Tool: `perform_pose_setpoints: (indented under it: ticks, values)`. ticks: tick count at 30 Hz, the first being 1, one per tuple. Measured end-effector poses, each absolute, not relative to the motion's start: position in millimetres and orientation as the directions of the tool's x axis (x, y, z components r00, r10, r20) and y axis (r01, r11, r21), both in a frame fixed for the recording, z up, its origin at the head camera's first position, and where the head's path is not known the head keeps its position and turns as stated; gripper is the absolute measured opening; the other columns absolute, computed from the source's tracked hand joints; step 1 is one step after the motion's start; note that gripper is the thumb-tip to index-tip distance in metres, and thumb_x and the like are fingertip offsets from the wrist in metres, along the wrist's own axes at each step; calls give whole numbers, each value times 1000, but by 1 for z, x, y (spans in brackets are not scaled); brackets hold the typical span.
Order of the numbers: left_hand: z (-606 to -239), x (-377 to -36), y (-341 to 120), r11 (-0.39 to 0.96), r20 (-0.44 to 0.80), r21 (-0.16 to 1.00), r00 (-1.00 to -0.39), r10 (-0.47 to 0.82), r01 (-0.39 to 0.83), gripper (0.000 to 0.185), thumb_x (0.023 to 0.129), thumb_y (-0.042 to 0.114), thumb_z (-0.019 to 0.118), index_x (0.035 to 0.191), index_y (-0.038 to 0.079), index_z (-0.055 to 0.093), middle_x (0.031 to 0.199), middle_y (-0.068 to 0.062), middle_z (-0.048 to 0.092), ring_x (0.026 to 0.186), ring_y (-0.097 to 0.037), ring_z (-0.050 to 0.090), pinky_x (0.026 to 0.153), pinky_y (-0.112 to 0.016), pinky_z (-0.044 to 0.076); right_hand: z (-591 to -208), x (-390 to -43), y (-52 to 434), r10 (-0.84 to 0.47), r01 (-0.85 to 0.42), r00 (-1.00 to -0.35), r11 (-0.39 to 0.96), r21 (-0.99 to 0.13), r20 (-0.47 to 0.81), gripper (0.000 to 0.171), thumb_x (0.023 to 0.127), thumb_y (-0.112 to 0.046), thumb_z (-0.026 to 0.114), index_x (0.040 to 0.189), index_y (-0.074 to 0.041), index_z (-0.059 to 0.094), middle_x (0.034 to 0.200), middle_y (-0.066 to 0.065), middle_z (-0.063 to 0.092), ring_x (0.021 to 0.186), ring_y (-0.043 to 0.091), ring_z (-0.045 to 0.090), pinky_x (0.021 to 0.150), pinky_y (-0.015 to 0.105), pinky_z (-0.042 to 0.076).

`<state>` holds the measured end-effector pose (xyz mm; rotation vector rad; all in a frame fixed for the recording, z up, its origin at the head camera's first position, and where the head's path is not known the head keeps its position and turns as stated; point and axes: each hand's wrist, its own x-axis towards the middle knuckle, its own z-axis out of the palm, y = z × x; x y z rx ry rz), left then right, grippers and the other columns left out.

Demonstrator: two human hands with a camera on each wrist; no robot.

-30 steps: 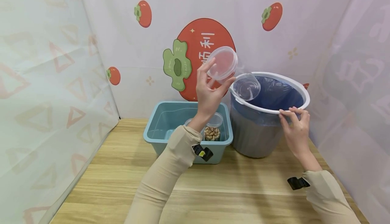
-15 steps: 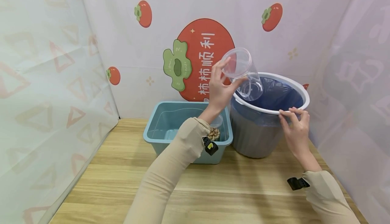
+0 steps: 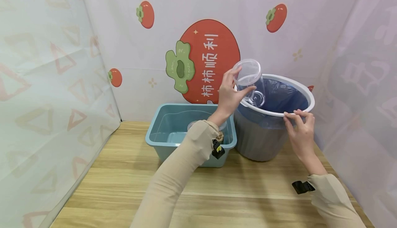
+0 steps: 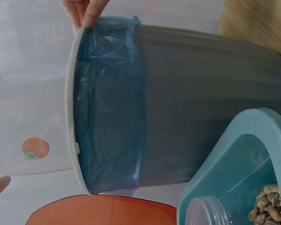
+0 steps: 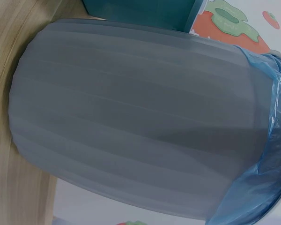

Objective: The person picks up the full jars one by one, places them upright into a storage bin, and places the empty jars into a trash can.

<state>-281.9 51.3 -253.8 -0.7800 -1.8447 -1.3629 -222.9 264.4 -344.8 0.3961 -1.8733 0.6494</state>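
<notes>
In the head view my left hand [image 3: 230,96] grips a clear plastic jar [image 3: 248,73] between thumb and fingers. The jar looks empty and tilts, its lower end over the left part of the trash can's opening. A grey trash can [image 3: 258,141] with a white rim [image 3: 269,112] stands to the right, lined with a blue bag [image 4: 110,108]. My right hand [image 3: 301,133] pinches the rim at its front right. Only a fingertip of the left hand enters the left wrist view, and the jar is out of that view.
Left of the can sits a blue-green tub [image 3: 165,143]. It holds a clear-lidded jar [image 4: 203,213] and nuts [image 4: 267,206], partly hidden behind the left forearm in the head view. A printed curtain [image 3: 130,48] stands behind, above the wooden table [image 3: 124,186].
My left hand has carried the jar rightward, and over the last half second downward, toward the can's opening, turning it more upright. The right hand has stayed on the rim.
</notes>
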Motion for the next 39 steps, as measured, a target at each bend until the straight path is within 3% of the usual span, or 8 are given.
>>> perform_pose_setpoints:
  ticks: [6, 11, 19, 24, 34, 36, 39]
  values:
    - [-267, -283, 52, 476, 744, 502, -641, 189, 722, 55, 74, 21, 72, 121, 3, 50, 123, -13, 42, 105, -21, 51, 83, -15, 42, -345, -223, 265, 31, -554, -375, 794, -251, 926, 23, 71, 12, 65, 92, 5, 62, 96, 29, 44, 98, 43, 43, 92, 43, 31]
    - [-284, -279, 48, 494, 692, 515, -680, 242, 701, 38, 82, 18, 64, 116, 4, 53, 119, -12, 44, 102, -21, 53, 82, -17, 43, -344, -222, 265, 40, -554, -374, 792, -258, 927, 23, 70, 13, 65, 92, 5, 62, 96, 29, 44, 98, 43, 43, 93, 41, 31]
    - [-308, -269, 30, 470, 687, 518, -675, 269, 715, 29, 85, 15, 59, 112, 4, 55, 110, -11, 49, 97, -20, 53, 79, -23, 45, -341, -219, 263, 46, -557, -360, 790, -255, 932, 24, 69, 14, 66, 90, 5, 63, 95, 29, 46, 97, 43, 44, 91, 39, 32]
    - [-317, -259, 16, 475, 693, 494, -660, 290, 728, 28, 85, 13, 59, 110, 4, 55, 107, -11, 50, 94, -20, 53, 77, -26, 46, -339, -217, 263, 31, -551, -375, 796, -250, 926, 24, 69, 14, 66, 91, 5, 63, 96, 30, 46, 97, 43, 44, 90, 44, 32]
    - [-338, -236, -18, 436, 731, 472, -616, 292, 767, 26, 83, 9, 61, 107, 2, 57, 106, -10, 52, 98, -21, 53, 83, -28, 45, -342, -207, 263, -25, -549, -431, 801, -240, 902, 40, 68, 14, 67, 105, 2, 61, 110, 29, 48, 113, 41, 41, 99, 40, 31]
    - [-342, -231, -25, 439, 738, 468, -612, 283, 767, 25, 82, 8, 61, 107, 2, 57, 106, -11, 53, 98, -21, 52, 83, -29, 45, -343, -204, 263, -41, -544, -443, 806, -233, 895, 39, 71, 10, 66, 109, 1, 59, 115, 28, 47, 116, 41, 39, 98, 40, 33]
    - [-348, -223, -35, 460, 748, 454, -607, 270, 763, 26, 81, 7, 62, 106, 3, 58, 105, -11, 53, 99, -21, 52, 82, -31, 45, -346, -200, 265, -64, -549, -447, 807, -217, 892, 33, 83, -11, 61, 115, -2, 57, 121, 26, 45, 119, 40, 37, 97, 41, 33]
